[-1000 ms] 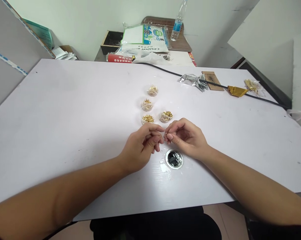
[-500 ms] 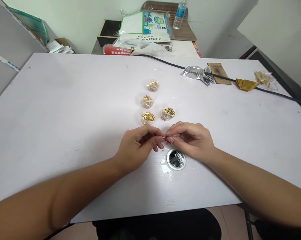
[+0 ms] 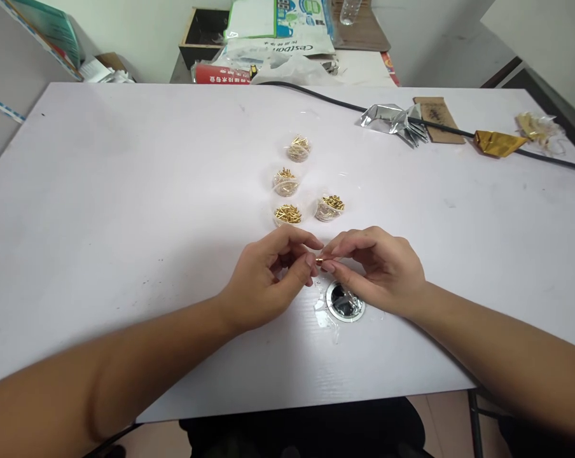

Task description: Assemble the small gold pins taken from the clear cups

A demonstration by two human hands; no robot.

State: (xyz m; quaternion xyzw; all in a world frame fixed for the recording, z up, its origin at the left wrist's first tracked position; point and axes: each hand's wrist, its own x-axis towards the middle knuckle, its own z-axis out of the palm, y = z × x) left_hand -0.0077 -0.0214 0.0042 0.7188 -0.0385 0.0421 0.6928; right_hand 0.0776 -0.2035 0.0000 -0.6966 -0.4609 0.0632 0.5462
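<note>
My left hand and my right hand meet fingertip to fingertip just above the white table. Both pinch a small gold metal piece between thumb and fingers. Just beyond the hands stand several small clear cups of gold parts: one nearest my left hand, one nearest my right, and two further back. A round metal-rimmed hole in the table lies under my right hand, with bits of clear plastic beside it.
A black cable crosses the far right of the table. Silver foil bags, a brown card, a gold foil bag and a clear packet lie along it. Boxes, papers and a bottle are piled behind the table.
The view has tilted down and shifted, so everything sits higher in the frame. My hands stay together on the gold piece, with small finger movements only.
</note>
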